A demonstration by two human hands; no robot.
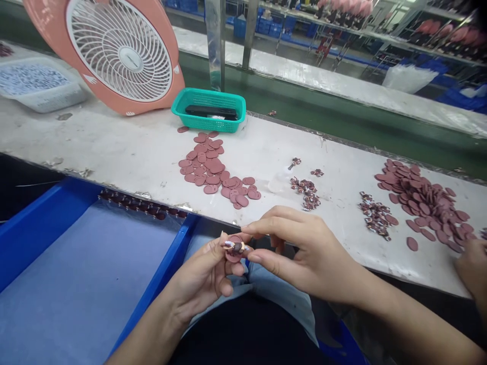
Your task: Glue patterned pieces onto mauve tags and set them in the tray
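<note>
In my left hand (201, 276), fingers and thumb are closed on a small figurine (238, 248) with dark brown and pale parts. Behind the figurine lies a reddish-brown oval disc (233, 257), held in the same grip. My right hand (304, 248) is at the figurine's right side, thumb and index finger apart, their tips close to it or touching; exact contact is unclear. On the table beyond lie a loose pile of oval discs (207, 165) and a cluster of small figurines (305, 191).
A green basket (178, 114) with a dark object stands before a pink fan (173, 61). At left are a white tub (57, 96) and a blue bin (152, 299) below the table edge. More discs (426, 203), figurines (375, 215) and another person's hand (474, 266) are at right.
</note>
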